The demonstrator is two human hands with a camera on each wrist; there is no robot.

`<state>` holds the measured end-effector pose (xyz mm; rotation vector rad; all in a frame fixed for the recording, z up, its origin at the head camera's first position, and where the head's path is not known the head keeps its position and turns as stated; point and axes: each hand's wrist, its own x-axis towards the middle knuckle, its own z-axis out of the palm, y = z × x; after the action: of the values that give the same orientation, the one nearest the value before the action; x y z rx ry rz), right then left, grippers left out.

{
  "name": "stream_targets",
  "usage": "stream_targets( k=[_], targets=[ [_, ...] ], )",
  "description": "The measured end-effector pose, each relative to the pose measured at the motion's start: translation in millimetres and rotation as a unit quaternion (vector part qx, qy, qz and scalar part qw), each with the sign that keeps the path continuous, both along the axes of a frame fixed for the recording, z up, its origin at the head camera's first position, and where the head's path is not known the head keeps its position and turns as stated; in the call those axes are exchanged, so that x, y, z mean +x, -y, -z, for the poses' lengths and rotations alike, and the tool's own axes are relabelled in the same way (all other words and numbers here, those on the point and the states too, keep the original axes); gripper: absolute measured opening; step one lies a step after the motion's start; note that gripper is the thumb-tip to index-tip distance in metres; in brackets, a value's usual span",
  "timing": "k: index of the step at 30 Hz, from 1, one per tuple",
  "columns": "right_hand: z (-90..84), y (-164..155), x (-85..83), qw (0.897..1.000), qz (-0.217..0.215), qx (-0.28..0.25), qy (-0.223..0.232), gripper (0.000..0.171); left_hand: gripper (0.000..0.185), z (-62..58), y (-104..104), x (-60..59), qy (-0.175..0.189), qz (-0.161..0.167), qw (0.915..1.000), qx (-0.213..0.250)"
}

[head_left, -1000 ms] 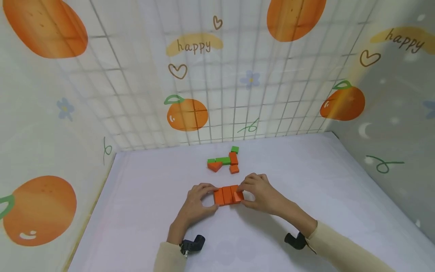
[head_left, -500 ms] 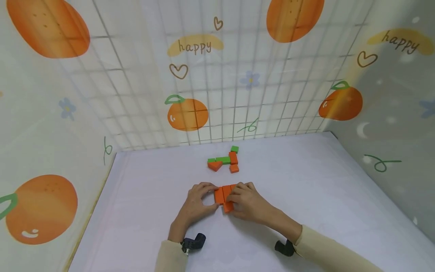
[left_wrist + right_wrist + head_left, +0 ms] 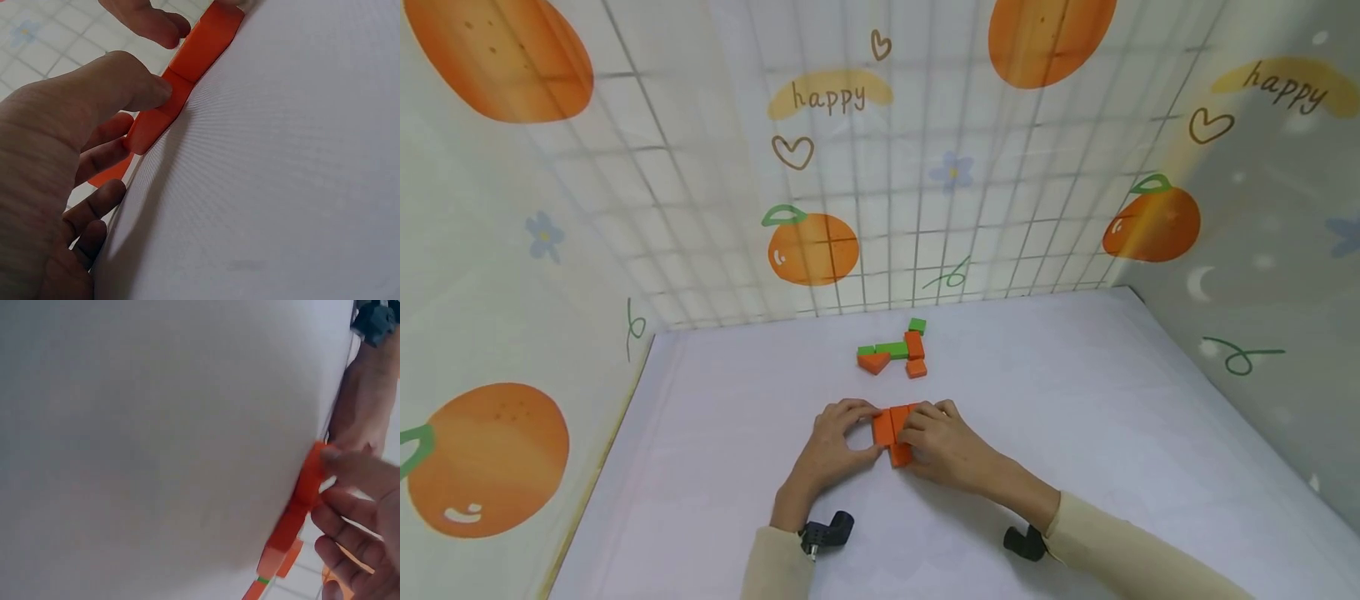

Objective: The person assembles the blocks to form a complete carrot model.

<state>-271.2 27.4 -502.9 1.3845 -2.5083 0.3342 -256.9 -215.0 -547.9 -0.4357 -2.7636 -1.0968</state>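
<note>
Flat orange blocks (image 3: 883,427) lie side by side in a row on the table. The left hand (image 3: 829,446) curves round the row's left end, thumb at the near edge and fingers at the far edge. Between thumb and fingers, the right hand (image 3: 951,446) pinches a smaller orange block (image 3: 900,455) against the row's near side. That hand covers the row's right part in the head view. The left thumb (image 3: 159,92) presses the row in the left wrist view. In the right wrist view, the right thumb (image 3: 334,459) rests on the smaller block.
Beyond the row lies a group of blocks: a green bar (image 3: 892,350), an upright orange block (image 3: 913,345), an orange triangle (image 3: 873,362), a small orange block (image 3: 916,368) and small green blocks (image 3: 917,327). A patterned curtain (image 3: 715,208) hangs behind the white table (image 3: 737,392).
The right hand has moved left and towards the person, bringing the smaller orange block from the row's right end to its near edge. The left hand has stayed in place.
</note>
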Motion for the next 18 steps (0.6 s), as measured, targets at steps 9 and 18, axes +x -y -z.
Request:
stream_targets(
  k=[9,18],
  targets=[
    [-16.6,-9.5,-41.8,0.985,0.137,-0.056,0.086,0.029,0.045,3.3,-0.8,-1.0,0.000,-0.007,1.0000,0.001],
    [-11.8,-3.7,-89.8,0.967,0.226,-0.064,0.097,0.037,0.046,1.7,-1.0,-2.0,-0.005,0.002,0.9999,-0.009]
  ],
)
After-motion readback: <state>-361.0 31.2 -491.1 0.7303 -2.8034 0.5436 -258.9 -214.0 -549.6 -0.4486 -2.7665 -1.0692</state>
